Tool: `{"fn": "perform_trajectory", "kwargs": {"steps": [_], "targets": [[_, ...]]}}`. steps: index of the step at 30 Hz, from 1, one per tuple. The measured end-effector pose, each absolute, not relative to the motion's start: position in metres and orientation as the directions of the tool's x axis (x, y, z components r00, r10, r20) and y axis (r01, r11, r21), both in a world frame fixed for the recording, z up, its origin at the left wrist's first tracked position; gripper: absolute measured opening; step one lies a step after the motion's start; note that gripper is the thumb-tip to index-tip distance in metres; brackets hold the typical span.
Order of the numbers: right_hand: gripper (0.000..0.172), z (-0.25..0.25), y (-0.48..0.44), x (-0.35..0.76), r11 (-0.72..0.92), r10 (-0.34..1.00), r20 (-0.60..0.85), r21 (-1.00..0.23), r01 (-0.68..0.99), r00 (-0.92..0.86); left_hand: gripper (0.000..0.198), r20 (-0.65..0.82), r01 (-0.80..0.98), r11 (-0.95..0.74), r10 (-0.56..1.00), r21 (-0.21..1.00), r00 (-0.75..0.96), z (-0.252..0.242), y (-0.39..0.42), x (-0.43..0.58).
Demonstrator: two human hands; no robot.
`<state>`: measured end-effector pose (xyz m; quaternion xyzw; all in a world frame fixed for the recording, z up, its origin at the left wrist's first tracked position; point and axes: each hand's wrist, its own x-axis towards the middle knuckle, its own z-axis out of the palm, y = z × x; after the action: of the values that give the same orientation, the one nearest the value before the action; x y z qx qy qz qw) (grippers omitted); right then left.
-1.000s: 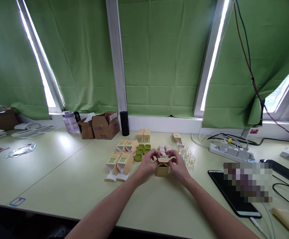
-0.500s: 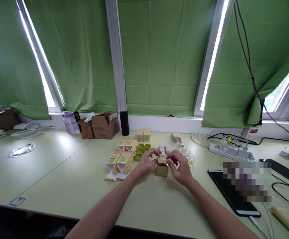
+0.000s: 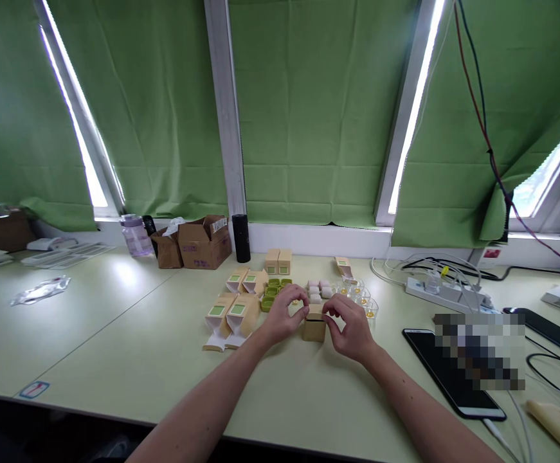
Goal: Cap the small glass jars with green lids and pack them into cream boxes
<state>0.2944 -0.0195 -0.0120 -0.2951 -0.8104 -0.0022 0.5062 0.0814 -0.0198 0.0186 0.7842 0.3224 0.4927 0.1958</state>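
Observation:
A small brown cardboard box (image 3: 314,332) stands upright on the table between my hands, its top flap folded nearly down over a thin dark gap. My left hand (image 3: 284,313) pinches the upper left edge of the box with curled fingers. On the other side, my right hand (image 3: 351,325) has its thumb and fingertips closed at the upper right corner. Just behind lie several pale pinkish-white blocks (image 3: 326,292) and several clear cups (image 3: 371,309) with yellow bits inside. To the left, several green containers (image 3: 266,303) are partly hidden by my left hand.
Opened cardboard boxes with green labels (image 3: 241,313) lie to the left; two upright ones (image 3: 284,262) stand behind. Farther back are a brown carton (image 3: 202,244), a black cylinder (image 3: 241,238) and a purple bottle (image 3: 135,236). A phone (image 3: 446,366) and power strip (image 3: 446,296) lie right.
The box's top flap has come down, narrowing the dark opening at its front. Both hands stay at the box, with only slight finger movement.

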Motion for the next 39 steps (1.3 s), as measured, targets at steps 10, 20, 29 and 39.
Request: {"fn": "perform_trajectory", "kwargs": {"steps": [10, 20, 29, 39], "targets": [[0.015, -0.0126, -0.0202, 0.2938, 0.832, 0.463, 0.823, -0.275, 0.483, -0.33, 0.008, 0.646, 0.343, -0.734, 0.679, 0.586, 0.348, 0.0196, -0.0224, 0.0811], [0.015, -0.0109, -0.0229, 0.2928, 0.847, 0.434, 0.832, -0.245, 0.472, -0.347, 0.009, 0.639, 0.363, -0.738, 0.675, 0.569, 0.37, 0.0181, -0.0208, 0.0802], [0.016, -0.0109, -0.0229, 0.2925, 0.86, 0.416, 0.834, -0.23, 0.456, -0.363, 0.007, 0.641, 0.351, -0.745, 0.666, 0.566, 0.381, 0.0167, -0.0193, 0.0807], [0.016, -0.0096, -0.0241, 0.2916, 0.872, 0.407, 0.824, -0.221, 0.437, -0.395, 0.016, 0.606, 0.373, -0.726, 0.687, 0.577, 0.401, 0.0133, -0.0171, 0.0809]]}}
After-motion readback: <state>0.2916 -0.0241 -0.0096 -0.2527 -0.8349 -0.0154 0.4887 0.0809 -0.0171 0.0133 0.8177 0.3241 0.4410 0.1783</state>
